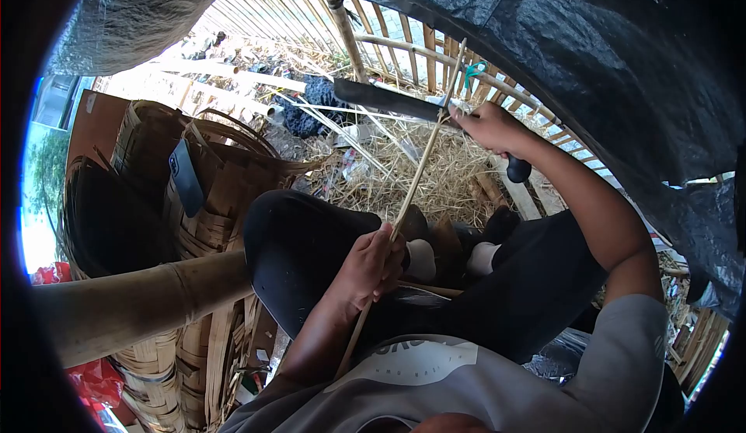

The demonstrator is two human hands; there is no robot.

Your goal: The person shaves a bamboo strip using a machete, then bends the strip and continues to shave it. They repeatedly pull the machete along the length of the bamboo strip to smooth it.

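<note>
My left hand [371, 266] is wrapped round a long, thin bamboo strip [417, 175] that slants from my lap up and away to the right. In my right hand [491, 131] is a machete [392, 102], its black handle end showing below my fist and its wide dark blade pointing left. Near my right fingers the blade crosses the strip, close to a knot-like node. Beyond the blade the strip runs on to a narrow tip. Both hands are out over my bent knees, the left one closer to my body.
Woven bamboo baskets [206, 223] stand at my left, with a phone [186, 178] on one. A thick bamboo pole [148, 297] juts in beside my left knee. Shavings [435, 170] cover the ground ahead, before a slatted bamboo fence [416, 54]. Dark tarp [590, 60] hangs at the right.
</note>
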